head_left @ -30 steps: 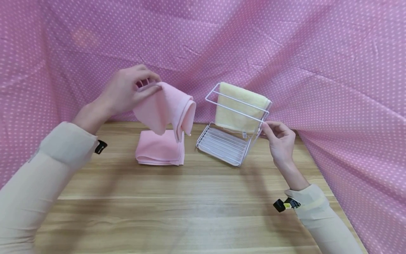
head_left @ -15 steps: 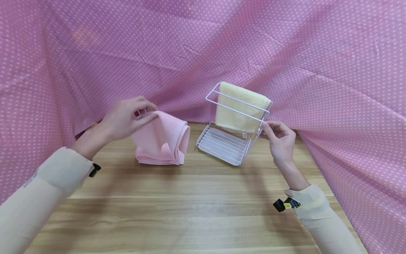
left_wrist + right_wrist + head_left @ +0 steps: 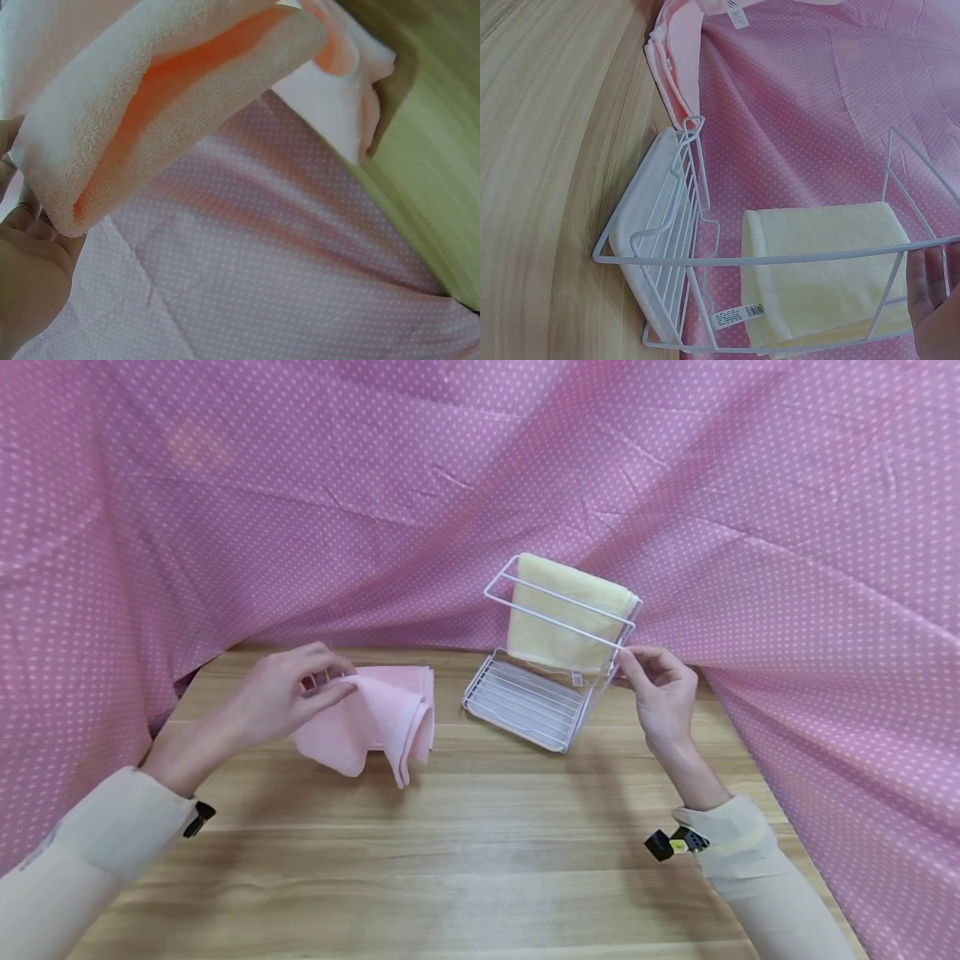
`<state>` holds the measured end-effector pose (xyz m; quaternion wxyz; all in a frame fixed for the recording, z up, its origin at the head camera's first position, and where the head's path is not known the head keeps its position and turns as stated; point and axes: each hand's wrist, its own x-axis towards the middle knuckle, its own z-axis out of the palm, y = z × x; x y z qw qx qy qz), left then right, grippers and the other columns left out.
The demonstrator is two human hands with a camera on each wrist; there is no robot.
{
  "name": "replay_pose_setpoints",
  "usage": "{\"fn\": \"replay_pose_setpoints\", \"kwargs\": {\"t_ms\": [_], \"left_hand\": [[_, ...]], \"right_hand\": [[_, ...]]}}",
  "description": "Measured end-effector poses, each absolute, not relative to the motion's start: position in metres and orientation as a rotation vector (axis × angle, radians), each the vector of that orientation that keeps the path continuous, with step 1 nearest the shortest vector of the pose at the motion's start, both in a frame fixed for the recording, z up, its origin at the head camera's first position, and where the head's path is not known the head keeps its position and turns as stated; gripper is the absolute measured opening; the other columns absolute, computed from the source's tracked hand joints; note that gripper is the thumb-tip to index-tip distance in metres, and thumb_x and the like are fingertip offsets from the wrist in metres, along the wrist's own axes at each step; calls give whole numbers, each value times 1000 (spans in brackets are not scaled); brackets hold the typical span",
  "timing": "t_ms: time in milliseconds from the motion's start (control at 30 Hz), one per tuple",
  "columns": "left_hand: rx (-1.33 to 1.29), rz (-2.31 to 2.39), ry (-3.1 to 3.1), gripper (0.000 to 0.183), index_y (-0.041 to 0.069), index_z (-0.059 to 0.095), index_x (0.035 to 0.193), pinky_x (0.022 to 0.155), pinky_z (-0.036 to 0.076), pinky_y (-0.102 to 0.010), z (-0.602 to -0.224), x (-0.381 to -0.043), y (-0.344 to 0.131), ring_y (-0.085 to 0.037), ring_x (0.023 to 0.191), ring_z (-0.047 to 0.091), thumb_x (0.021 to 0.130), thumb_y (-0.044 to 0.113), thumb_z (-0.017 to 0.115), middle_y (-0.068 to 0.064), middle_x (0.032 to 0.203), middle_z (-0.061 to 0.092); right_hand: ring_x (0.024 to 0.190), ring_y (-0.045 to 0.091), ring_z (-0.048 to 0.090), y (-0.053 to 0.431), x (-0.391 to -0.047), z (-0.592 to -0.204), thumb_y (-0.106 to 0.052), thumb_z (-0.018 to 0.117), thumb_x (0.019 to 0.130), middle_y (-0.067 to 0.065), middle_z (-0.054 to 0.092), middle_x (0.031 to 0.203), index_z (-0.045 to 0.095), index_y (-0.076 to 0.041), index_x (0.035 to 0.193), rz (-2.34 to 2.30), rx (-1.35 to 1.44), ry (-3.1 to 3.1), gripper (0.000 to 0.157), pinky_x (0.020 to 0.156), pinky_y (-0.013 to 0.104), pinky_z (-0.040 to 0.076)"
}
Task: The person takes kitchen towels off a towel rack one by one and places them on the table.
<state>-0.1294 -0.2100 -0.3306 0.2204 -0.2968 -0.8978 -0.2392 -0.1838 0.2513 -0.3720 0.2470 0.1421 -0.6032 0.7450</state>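
Note:
My left hand (image 3: 281,693) pinches a folded pink towel (image 3: 337,735) by its edge, thumb below and fingers above. The towel droops in loose folds and overlaps a second folded pink towel (image 3: 408,675) lying on the table. Close up in the left wrist view, the held towel's fuzzy edge (image 3: 105,150) gapes between its layers. On the right side, my right hand (image 3: 667,693) grips the upper side of a white wire rack (image 3: 525,703) with thumb and fingertips. A pale yellow towel (image 3: 566,618) hangs folded over the rack's rear rail, its front rails bare.
The rack's lower shelf has a white tray (image 3: 622,232) under its wires. A small printed label (image 3: 739,316) hangs by the yellow towel. Pink dotted cloth (image 3: 450,485) drapes behind and beside the wooden table (image 3: 465,860).
My left hand has lowered the held pink towel from the air down over the folded one, shifting slightly left. The right hand and the rack have stayed practically still.

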Motion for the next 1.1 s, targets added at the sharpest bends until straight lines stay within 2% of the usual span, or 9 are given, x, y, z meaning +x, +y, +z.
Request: {"fn": "replay_pose_setpoints", "kwargs": {"t_ms": [67, 200, 400, 600, 833, 933, 1100], "left_hand": [[-833, -667, -2486, 17, 12, 77, 103, 66, 57, -23, -335, -125, -211, 1, 75, 58, 88, 7, 83, 7, 85, 68], [-848, -680, -2494, 18, 15, 77, 102, 65, 56, -21, -343, -116, -213, 4, 74, 56, 87, 7, 84, 10, 84, 66], [-890, -736, -2476, 24, 17, 77, 101, 62, 54, -19, -356, -103, -215, 6, 72, 54, 84, 2, 85, 13, 81, 65], [-894, -782, -2509, 23, 18, 76, 101, 61, 52, -18, -364, -90, -216, 7, 70, 53, 86, 3, 84, 15, 81, 64], [-889, -807, -2528, 25, 22, 77, 103, 58, 50, -18, -368, -76, -219, 7, 69, 50, 87, 4, 83, 18, 79, 58], [-904, -814, -2528, 25, 21, 76, 103, 60, 52, -17, -368, -70, -219, 8, 70, 51, 86, 3, 83, 19, 79, 60], [-937, -835, -2547, 26, 23, 74, 102, 62, 53, -16, -365, -59, -220, 8, 74, 55, 87, 3, 83, 20, 84, 63]], "right_hand": [[72, 9, 74, 251, -184, -372, 5, 71, 96, 0, 77, 84, 76, -7, 94, 2033, 388, -1643, 12, 70, 25, 65], [72, 10, 74, 251, -183, -373, 0, 76, 94, 1, 77, 83, 76, -2, 96, 2037, 386, -1633, 3, 70, 26, 65], [72, 10, 73, 251, -184, -373, -5, 81, 91, 2, 76, 83, 75, 2, 97, 2034, 376, -1634, 11, 69, 26, 65], [72, 9, 73, 251, -183, -372, -2, 77, 94, 0, 76, 83, 76, -3, 96, 2019, 365, -1656, 3, 69, 25, 65], [74, 8, 73, 252, -184, -372, -2, 76, 95, -2, 76, 84, 77, -5, 97, 2002, 363, -1675, 4, 70, 25, 65], [73, 8, 73, 252, -184, -372, 0, 74, 96, -3, 76, 83, 77, -9, 95, 1999, 359, -1681, 9, 70, 26, 65], [73, 9, 74, 253, -184, -371, 2, 74, 95, -1, 77, 83, 77, -6, 96, 2018, 361, -1663, 9, 70, 28, 66]]}}
